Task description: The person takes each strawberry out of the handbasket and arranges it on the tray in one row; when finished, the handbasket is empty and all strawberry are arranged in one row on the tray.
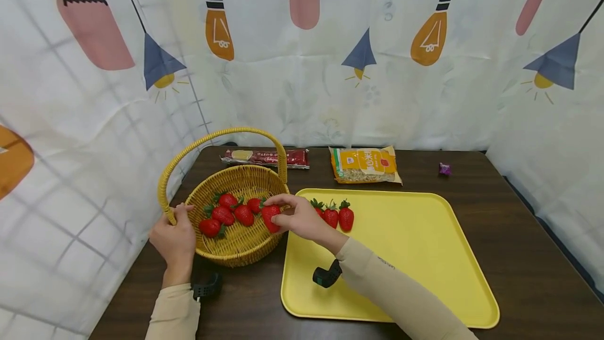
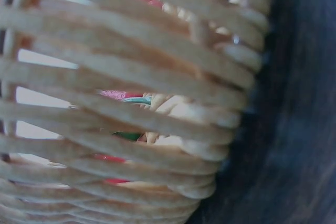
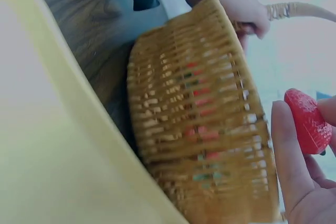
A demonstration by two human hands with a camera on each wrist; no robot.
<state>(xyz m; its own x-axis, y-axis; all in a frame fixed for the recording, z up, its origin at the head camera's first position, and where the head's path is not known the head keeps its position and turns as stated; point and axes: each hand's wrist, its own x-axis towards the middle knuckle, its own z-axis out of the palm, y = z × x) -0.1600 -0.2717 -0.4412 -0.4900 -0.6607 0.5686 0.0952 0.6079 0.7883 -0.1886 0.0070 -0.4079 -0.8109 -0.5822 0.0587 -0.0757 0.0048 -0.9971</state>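
Observation:
A yellow wicker basket (image 1: 236,259) with a tall hoop handle (image 1: 222,134) holds several red strawberries (image 1: 223,215) with green leaves. At the left foot of the handle, my left hand (image 1: 175,237) grips the handle and rim. My right hand (image 1: 304,218) pinches a strawberry (image 1: 270,218) between thumb and fingers over the basket's right rim. In the right wrist view that strawberry (image 3: 308,121) sits above the rim level, beside the basket wall (image 3: 194,103). The left wrist view is filled by the basket's weave (image 2: 131,77), with bits of red behind it.
A yellow tray (image 1: 401,256) lies right of the basket, with three strawberries (image 1: 346,218) near its back left corner. Behind are a dark red packet (image 1: 283,158), an orange-and-clear bag of grain (image 1: 365,165) and a small purple wrapped piece (image 1: 445,169). A printed curtain (image 1: 306,88) surrounds the dark table.

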